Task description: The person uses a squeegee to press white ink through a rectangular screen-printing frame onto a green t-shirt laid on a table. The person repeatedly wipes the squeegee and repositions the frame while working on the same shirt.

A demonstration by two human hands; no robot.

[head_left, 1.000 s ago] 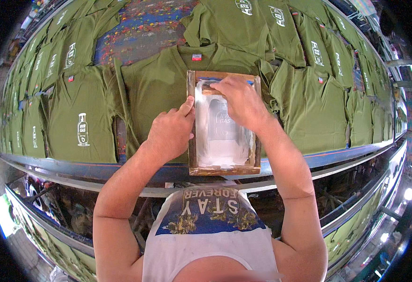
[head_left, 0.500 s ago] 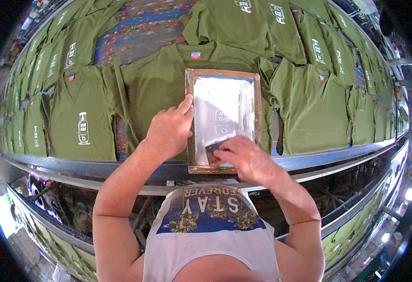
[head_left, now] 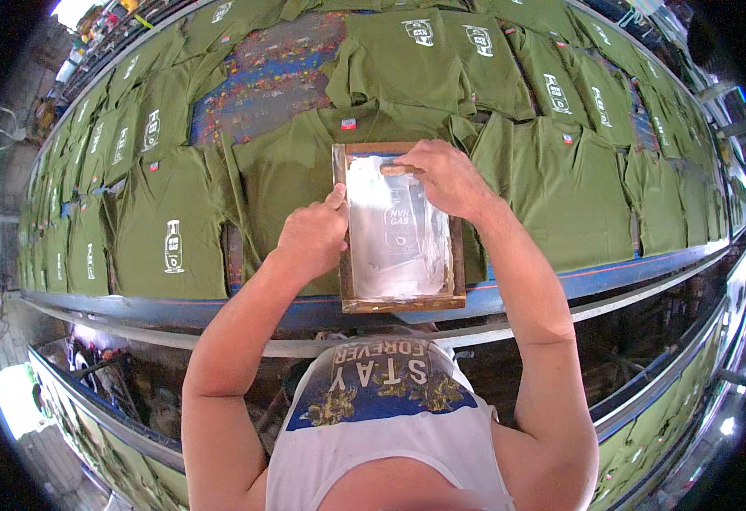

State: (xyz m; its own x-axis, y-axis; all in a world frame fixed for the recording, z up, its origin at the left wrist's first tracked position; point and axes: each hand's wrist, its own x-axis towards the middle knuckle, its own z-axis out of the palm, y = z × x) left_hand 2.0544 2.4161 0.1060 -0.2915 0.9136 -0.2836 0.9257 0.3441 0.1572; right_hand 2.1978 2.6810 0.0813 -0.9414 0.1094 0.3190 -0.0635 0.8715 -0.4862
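Printing screen [head_left: 403, 304], a shallow wooden frame around a pale mesh, is lying between the two hands, just right of the left hand [head_left: 315, 230] and extending from under the right hand [head_left: 451, 180] toward the wearer. It is covering part of a green shirt [head_left: 283, 175], whose body is spreading out beyond the left hand's fingers.

The right hand is closing its fingers around a small brown squeegee [head_left: 397, 170] at the far end of the mesh; its blade is mostly hiding. The left hand is resting against the screen's left rail with its index finger reaching forward and the other fingers curling; whether it is pinching the rail, I cannot tell. White paint [head_left: 377, 279] is coating the mesh nearer the wearer than the right hand, and a pale motif is showing through.

Work seems to be standing partway along. Left of the left hand, a finished shirt [head_left: 156, 200] is bearing a white bottle-shaped print, and farther shirts [head_left: 407, 64] beyond the right hand are carrying similar ones. Right of the right hand, a plain shirt [head_left: 560, 200] is showing no print on its visible front, so it is apparently waiting its turn on the table [head_left: 551, 281]. How well the covered shirt is taking the paint, the screen is hiding.
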